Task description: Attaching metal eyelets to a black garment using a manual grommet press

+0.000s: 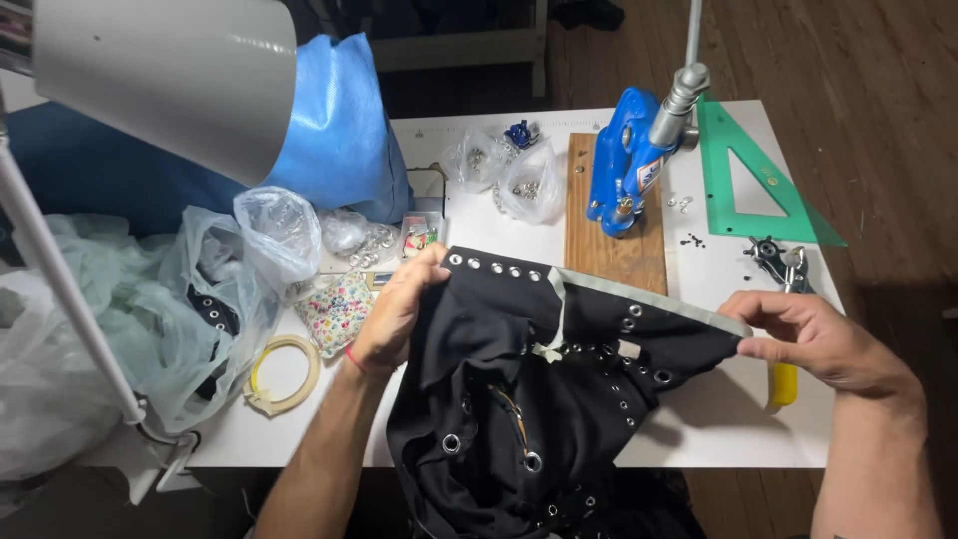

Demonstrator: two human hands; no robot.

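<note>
Your black garment [539,399] lies at the lower middle of the frame, draped over the near edge of the white table [699,419] and hanging down past it. Its upper hem, with a row of metal eyelets [496,268] and a pale tape strip [649,297], is stretched nearly level between your hands.

Your left hand [399,309] sits left of centre, forearm rising from the bottom edge, grip clamped on the garment's upper left corner with the thumb on top. Your right hand [818,339] is at the right, forearm coming up from the lower right corner, grip pinched on the hem's right end, fingers pointing left.

Room is tight. Just beyond the hem, at the upper middle, a wooden board [614,250] carries a blue press [629,160]. A green set square [758,190] lies at the upper right, and punch pliers [788,274] with a yellow handle lie just behind your right hand. To the left, plastic bags [230,279], a floral pouch [334,311] and a tape roll [284,371] crowd the table. A lamp shade [170,70] fills the upper left. The barest patch of table is under your right hand.
</note>
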